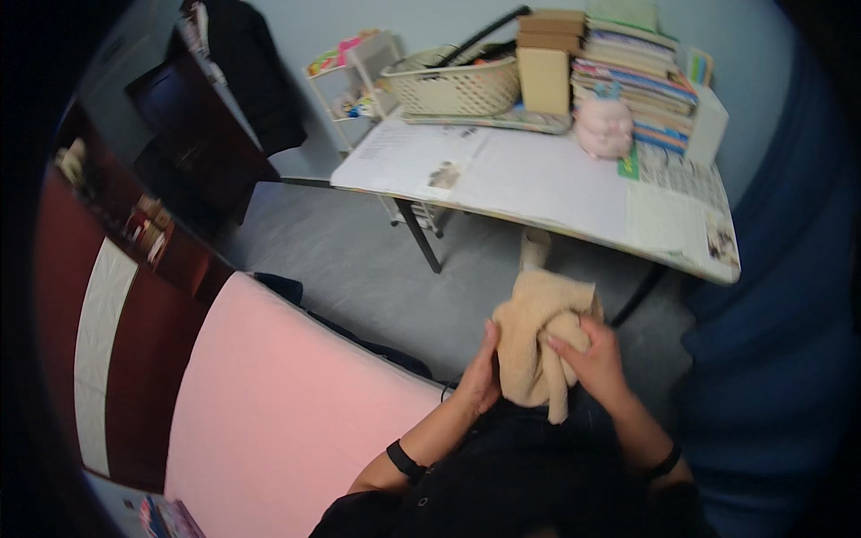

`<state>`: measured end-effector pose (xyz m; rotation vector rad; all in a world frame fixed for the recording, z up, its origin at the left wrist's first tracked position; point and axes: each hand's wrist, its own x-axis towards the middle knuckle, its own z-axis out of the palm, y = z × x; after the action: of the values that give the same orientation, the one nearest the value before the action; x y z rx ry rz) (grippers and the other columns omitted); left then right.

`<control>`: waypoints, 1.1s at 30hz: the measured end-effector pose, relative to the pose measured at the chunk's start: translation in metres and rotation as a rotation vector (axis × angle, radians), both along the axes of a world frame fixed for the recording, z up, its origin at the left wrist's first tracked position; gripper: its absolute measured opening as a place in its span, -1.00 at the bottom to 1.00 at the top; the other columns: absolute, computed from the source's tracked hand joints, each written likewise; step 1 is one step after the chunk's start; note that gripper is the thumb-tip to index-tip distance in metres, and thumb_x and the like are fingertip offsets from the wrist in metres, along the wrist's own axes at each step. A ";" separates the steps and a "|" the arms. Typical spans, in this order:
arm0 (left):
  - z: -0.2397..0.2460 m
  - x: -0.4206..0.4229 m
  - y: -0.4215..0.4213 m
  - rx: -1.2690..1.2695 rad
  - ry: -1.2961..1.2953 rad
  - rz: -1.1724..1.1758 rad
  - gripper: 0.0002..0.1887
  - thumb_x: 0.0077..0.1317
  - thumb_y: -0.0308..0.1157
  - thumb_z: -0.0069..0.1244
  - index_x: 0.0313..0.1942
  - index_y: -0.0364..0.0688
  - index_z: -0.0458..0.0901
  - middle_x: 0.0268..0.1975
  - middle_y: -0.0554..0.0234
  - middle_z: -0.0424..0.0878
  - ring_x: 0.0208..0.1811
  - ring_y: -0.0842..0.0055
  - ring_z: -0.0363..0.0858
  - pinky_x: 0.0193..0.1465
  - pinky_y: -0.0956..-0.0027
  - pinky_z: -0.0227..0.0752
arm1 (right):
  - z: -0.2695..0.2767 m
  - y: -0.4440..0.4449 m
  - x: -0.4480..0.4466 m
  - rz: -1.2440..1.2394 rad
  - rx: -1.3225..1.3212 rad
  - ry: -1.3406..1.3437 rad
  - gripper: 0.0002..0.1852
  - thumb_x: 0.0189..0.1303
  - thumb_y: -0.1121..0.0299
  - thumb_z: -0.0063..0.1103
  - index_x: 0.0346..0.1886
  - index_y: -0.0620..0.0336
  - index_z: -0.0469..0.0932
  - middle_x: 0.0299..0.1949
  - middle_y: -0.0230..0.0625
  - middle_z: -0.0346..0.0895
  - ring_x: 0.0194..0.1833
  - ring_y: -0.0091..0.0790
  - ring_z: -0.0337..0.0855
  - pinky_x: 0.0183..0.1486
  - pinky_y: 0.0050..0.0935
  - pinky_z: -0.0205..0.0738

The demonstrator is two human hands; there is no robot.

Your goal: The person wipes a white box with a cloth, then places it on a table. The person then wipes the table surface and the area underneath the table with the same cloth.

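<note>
A tan, soft fabric piece (525,336), bunched and partly folded, is held up in front of my body. It looks like a towel or a fleecy garment; the folds hide which. My left hand (485,373) supports its left side, with the fingers hidden behind the cloth. On the right, my right hand (595,353) pinches a fold between thumb and fingers. A narrow end of the fabric hangs down below the right thumb. Just beyond the cloth, a pale cylindrical object (535,247) shows under the table edge.
A white-topped table (551,181) stands ahead, bearing a plastic basket (454,87), a pink piggy bank (603,128), boxes (545,77) and stacked books (639,87). A pink-covered bed (289,417) lies to the left. A blue curtain (767,376) hangs on the right. Behind is a white trolley (356,87).
</note>
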<state>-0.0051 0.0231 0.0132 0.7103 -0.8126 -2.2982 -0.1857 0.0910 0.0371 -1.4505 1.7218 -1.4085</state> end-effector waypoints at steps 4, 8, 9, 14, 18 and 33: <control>0.006 0.005 0.004 -0.164 -0.021 0.064 0.01 0.38 0.26 -0.04 0.55 -0.02 -0.27 0.50 -0.04 0.16 0.57 0.23 0.04 0.54 0.05 -0.01 | 0.001 0.000 -0.004 -0.077 -0.172 0.172 -0.60 0.14 0.35 0.43 0.02 0.35 0.62 0.10 0.01 0.59 0.08 -0.03 0.64 0.13 -0.25 0.51; 0.007 -0.005 0.005 -0.684 -0.143 0.108 0.07 0.30 0.17 0.15 0.54 -0.10 -0.20 0.46 -0.05 0.22 0.51 0.27 0.15 0.51 0.16 0.05 | 0.002 0.004 0.004 0.162 -0.089 0.134 -0.51 0.12 0.36 0.38 0.14 0.26 0.56 0.15 0.03 0.55 0.09 0.13 0.61 0.12 -0.22 0.53; 0.008 -0.007 0.004 -0.609 -0.201 0.105 0.00 0.33 0.12 0.15 0.52 -0.13 -0.11 0.43 -0.03 0.27 0.47 0.30 0.20 0.49 0.18 0.10 | 0.003 0.005 0.007 0.260 -0.053 0.043 -0.50 0.12 0.36 0.38 0.16 0.24 0.55 0.12 0.02 0.57 0.08 0.14 0.61 0.11 -0.25 0.54; 0.020 -0.007 -0.008 -0.074 -0.159 0.180 -0.43 0.53 0.00 -0.10 0.37 -0.17 0.33 0.33 0.10 0.48 0.34 0.30 0.45 0.41 0.19 0.28 | 0.005 0.008 0.006 0.137 -0.014 -0.224 -0.50 0.21 0.43 0.34 0.23 0.31 0.49 0.05 -0.11 0.64 0.05 -0.23 0.68 0.10 -0.40 0.54; 0.025 0.000 -0.015 0.074 -0.038 0.178 -0.36 0.54 0.12 -0.23 0.41 -0.13 0.27 0.41 0.08 0.39 0.42 0.19 0.35 0.48 0.06 0.18 | 0.002 0.007 -0.003 0.128 -0.002 -0.658 -0.52 0.27 0.51 0.30 0.26 0.35 0.47 0.04 -0.28 0.63 0.04 -0.51 0.60 0.13 -0.46 0.50; 0.010 0.014 -0.023 -0.169 -0.211 -0.084 -0.14 0.39 0.24 -0.04 0.45 -0.24 0.19 0.40 0.02 0.38 0.42 0.26 0.35 0.45 0.17 0.23 | -0.029 -0.004 -0.012 0.462 0.316 -1.080 -0.46 0.38 0.10 0.27 0.24 0.30 0.45 0.09 -0.28 0.56 0.13 -0.37 0.58 0.22 -0.31 0.47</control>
<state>0.0087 0.0003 0.0235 0.8651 -1.1385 -2.2194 -0.1979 0.0871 0.0086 -0.6107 0.7899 -1.2126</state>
